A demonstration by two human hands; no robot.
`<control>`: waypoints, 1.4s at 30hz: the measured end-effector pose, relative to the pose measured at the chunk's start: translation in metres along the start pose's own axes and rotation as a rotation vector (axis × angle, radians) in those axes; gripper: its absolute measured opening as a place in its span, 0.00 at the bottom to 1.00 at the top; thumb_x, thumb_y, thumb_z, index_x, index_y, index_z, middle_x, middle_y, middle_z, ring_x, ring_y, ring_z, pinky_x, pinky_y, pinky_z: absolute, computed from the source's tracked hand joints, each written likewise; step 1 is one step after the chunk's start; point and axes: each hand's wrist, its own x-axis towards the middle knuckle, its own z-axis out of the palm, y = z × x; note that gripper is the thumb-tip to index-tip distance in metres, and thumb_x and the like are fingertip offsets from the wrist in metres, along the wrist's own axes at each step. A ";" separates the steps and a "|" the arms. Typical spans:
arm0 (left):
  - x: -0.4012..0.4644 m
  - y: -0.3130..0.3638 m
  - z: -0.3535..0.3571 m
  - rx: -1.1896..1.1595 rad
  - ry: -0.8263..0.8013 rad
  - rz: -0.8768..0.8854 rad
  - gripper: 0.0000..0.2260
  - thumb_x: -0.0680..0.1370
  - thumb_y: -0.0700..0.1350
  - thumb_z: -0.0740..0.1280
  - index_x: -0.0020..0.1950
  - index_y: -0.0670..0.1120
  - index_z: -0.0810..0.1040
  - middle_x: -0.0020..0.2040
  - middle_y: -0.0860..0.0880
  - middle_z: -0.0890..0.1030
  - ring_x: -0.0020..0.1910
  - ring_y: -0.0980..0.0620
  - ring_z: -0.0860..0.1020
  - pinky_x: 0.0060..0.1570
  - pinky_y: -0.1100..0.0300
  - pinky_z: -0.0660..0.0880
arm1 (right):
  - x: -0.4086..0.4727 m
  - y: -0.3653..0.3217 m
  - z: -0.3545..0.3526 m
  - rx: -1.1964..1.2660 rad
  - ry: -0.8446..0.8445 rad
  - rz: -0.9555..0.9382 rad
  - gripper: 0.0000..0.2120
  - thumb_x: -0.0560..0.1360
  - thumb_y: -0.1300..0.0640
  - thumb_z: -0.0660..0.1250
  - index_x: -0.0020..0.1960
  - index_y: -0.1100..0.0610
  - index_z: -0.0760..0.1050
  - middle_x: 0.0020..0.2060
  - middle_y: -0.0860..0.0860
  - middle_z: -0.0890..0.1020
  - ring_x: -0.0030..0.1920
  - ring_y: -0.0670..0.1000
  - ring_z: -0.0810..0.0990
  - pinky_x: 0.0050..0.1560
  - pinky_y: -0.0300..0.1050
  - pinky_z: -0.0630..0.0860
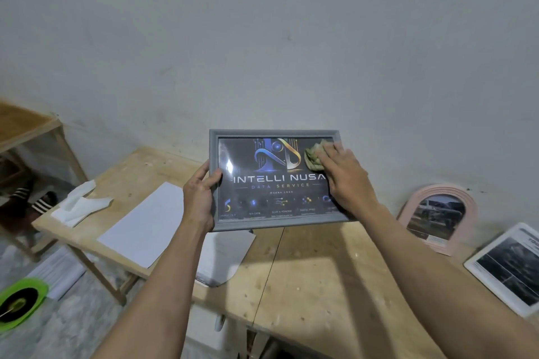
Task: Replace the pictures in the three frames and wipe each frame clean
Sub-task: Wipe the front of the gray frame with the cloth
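Grey frame [217, 137]: rectangular, held up off the table, tilted toward the camera, in front of a pale wall [262, 23]. Pic inside was dark w/ a blue-gold logo and the words "INTELLI NUSA DATA SERVICE".
Left hand [201, 195]: clamped on the grey frame's left edge, thumb over the front, fingers wrapped behind.
Right hand [347, 178]: pressed flat on the glass at the frame's right side, fingers closed down on a cloth.
Cloth [313, 156]: small, crumpled, greenish-tan, pinned btwn the right fingertips and the glass near the upper right corner.
Table [306, 271]: light wood, below the frame, running left to right along the wall.
White sheet [145, 224]: blank paper lying flat on the table, left of the left forearm.
Tissue [77, 202]: white, rumpled, at the table's far left end.
Printed sheet [224, 253]: lay under the frame, partly hanging over the table's front edge; text too small to read.
Pink arched frame [437, 217]: leaned against the wall at right, holding a dark photo.
White frame [507, 268]: lay flat on the table at far right, just beside the pink one, w/ a greyscale print.
Floor, lower left: green-rimmed round object [20, 303] and loose papers [58, 271].
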 end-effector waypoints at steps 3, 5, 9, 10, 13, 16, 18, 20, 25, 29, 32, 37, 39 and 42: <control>0.006 -0.001 -0.005 -0.037 0.077 -0.013 0.24 0.78 0.38 0.68 0.74 0.48 0.72 0.58 0.46 0.84 0.47 0.56 0.84 0.52 0.51 0.81 | -0.038 -0.015 0.018 0.058 0.006 -0.058 0.29 0.75 0.62 0.61 0.75 0.54 0.63 0.74 0.52 0.66 0.74 0.56 0.63 0.74 0.54 0.55; 0.009 -0.003 -0.007 -0.050 0.087 -0.023 0.24 0.78 0.38 0.68 0.74 0.48 0.71 0.59 0.45 0.83 0.49 0.53 0.84 0.50 0.50 0.81 | -0.055 -0.025 0.030 0.148 0.031 -0.029 0.27 0.75 0.61 0.61 0.74 0.54 0.65 0.73 0.51 0.68 0.73 0.56 0.66 0.73 0.53 0.55; 0.007 -0.017 0.003 -0.019 0.084 -0.047 0.25 0.78 0.38 0.68 0.75 0.49 0.71 0.61 0.44 0.82 0.50 0.52 0.83 0.51 0.52 0.81 | -0.064 -0.085 0.051 0.345 0.074 -0.063 0.25 0.75 0.62 0.61 0.72 0.56 0.67 0.71 0.50 0.68 0.72 0.56 0.67 0.73 0.51 0.55; 0.006 -0.022 0.008 -0.004 0.082 -0.047 0.25 0.78 0.37 0.68 0.75 0.48 0.71 0.61 0.45 0.82 0.49 0.55 0.82 0.48 0.58 0.80 | -0.064 -0.107 0.055 0.364 0.084 -0.112 0.25 0.75 0.63 0.63 0.71 0.55 0.67 0.71 0.52 0.70 0.71 0.55 0.67 0.73 0.49 0.54; 0.000 -0.032 0.019 0.057 0.052 -0.049 0.24 0.79 0.37 0.67 0.75 0.47 0.70 0.61 0.45 0.81 0.48 0.56 0.84 0.43 0.64 0.80 | -0.064 -0.160 0.062 0.400 0.084 -0.243 0.22 0.75 0.63 0.61 0.68 0.55 0.70 0.67 0.53 0.75 0.70 0.54 0.69 0.72 0.50 0.59; 0.002 -0.040 0.016 0.033 0.024 -0.096 0.21 0.80 0.37 0.66 0.72 0.50 0.73 0.56 0.47 0.84 0.38 0.60 0.84 0.38 0.64 0.80 | -0.062 -0.160 0.058 0.497 -0.031 -0.242 0.19 0.78 0.59 0.56 0.67 0.55 0.72 0.66 0.52 0.76 0.69 0.53 0.70 0.71 0.50 0.64; 0.006 -0.045 0.011 -0.002 0.017 -0.128 0.21 0.80 0.36 0.65 0.73 0.49 0.73 0.49 0.52 0.87 0.39 0.58 0.84 0.38 0.63 0.81 | -0.054 -0.144 0.044 0.606 -0.008 -0.202 0.20 0.76 0.63 0.58 0.67 0.56 0.73 0.64 0.52 0.78 0.65 0.53 0.74 0.67 0.49 0.69; 0.007 -0.047 0.008 0.029 -0.014 -0.123 0.21 0.81 0.37 0.64 0.73 0.49 0.73 0.49 0.55 0.86 0.41 0.60 0.85 0.37 0.64 0.80 | -0.031 -0.124 0.025 0.651 0.150 -0.098 0.22 0.73 0.68 0.60 0.67 0.58 0.73 0.63 0.54 0.78 0.63 0.52 0.74 0.65 0.47 0.70; 0.003 -0.056 0.017 0.022 -0.105 -0.150 0.19 0.80 0.42 0.66 0.70 0.54 0.76 0.57 0.45 0.85 0.49 0.45 0.85 0.47 0.44 0.82 | 0.049 -0.080 0.014 0.407 0.087 0.059 0.21 0.79 0.61 0.60 0.71 0.51 0.69 0.71 0.50 0.71 0.74 0.52 0.64 0.75 0.54 0.53; 0.020 -0.068 0.011 0.044 0.006 -0.154 0.22 0.77 0.42 0.69 0.71 0.52 0.76 0.60 0.46 0.84 0.59 0.46 0.82 0.63 0.41 0.75 | 0.022 -0.093 0.068 0.376 -0.081 -0.181 0.20 0.78 0.59 0.63 0.70 0.51 0.71 0.72 0.50 0.70 0.74 0.53 0.63 0.76 0.55 0.51; 0.035 -0.085 -0.004 0.036 0.073 -0.193 0.20 0.77 0.41 0.69 0.69 0.50 0.78 0.59 0.45 0.84 0.56 0.44 0.83 0.61 0.41 0.76 | -0.012 -0.113 0.096 0.603 -0.251 -0.084 0.20 0.80 0.57 0.61 0.71 0.52 0.69 0.72 0.48 0.70 0.74 0.48 0.61 0.77 0.51 0.50; 0.063 -0.111 -0.019 0.030 0.186 -0.206 0.17 0.78 0.39 0.65 0.66 0.50 0.80 0.60 0.44 0.84 0.59 0.42 0.82 0.62 0.42 0.76 | -0.021 -0.115 0.130 0.937 -0.534 0.185 0.18 0.79 0.48 0.58 0.66 0.53 0.73 0.58 0.53 0.81 0.59 0.53 0.77 0.62 0.54 0.73; 0.078 -0.122 -0.028 0.035 0.218 -0.207 0.18 0.77 0.40 0.65 0.66 0.50 0.80 0.61 0.45 0.83 0.62 0.41 0.80 0.66 0.41 0.73 | -0.010 -0.106 0.134 1.052 -0.637 0.294 0.16 0.80 0.50 0.59 0.63 0.55 0.75 0.55 0.53 0.82 0.55 0.53 0.80 0.59 0.51 0.76; 0.092 -0.130 -0.036 0.046 0.240 -0.223 0.18 0.78 0.40 0.65 0.67 0.50 0.79 0.63 0.45 0.82 0.63 0.42 0.80 0.68 0.40 0.71 | 0.008 -0.087 0.143 1.311 -0.672 0.486 0.14 0.79 0.52 0.61 0.59 0.57 0.78 0.52 0.55 0.83 0.51 0.53 0.82 0.57 0.53 0.76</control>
